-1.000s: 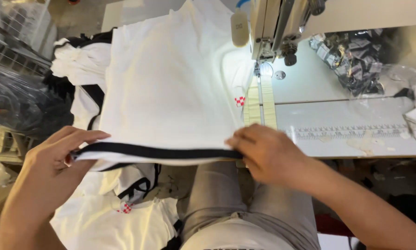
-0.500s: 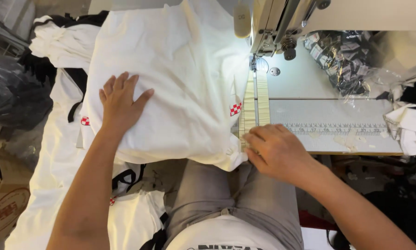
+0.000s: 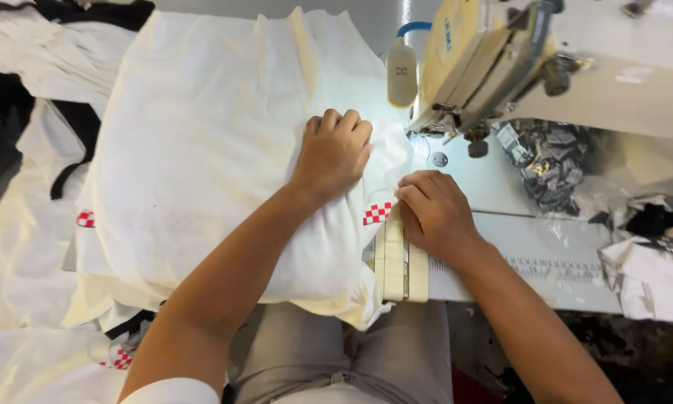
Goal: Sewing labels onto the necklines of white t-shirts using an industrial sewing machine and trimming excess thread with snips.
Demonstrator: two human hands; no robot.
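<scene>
Fingers of both hands press white garment beside sewing machine

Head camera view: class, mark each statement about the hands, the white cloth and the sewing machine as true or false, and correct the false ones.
1. The left hand rests on the white cloth. True.
2. The right hand is raised clear of the table. False: it lies on the cloth's edge beside the red-and-white checked tag.
3. The sewing machine stands beyond the right hand. True.
4. The left hand holds scissors. False: it holds no tool, only presses the cloth.
5. The cloth is dark blue. False: it is white.
</scene>
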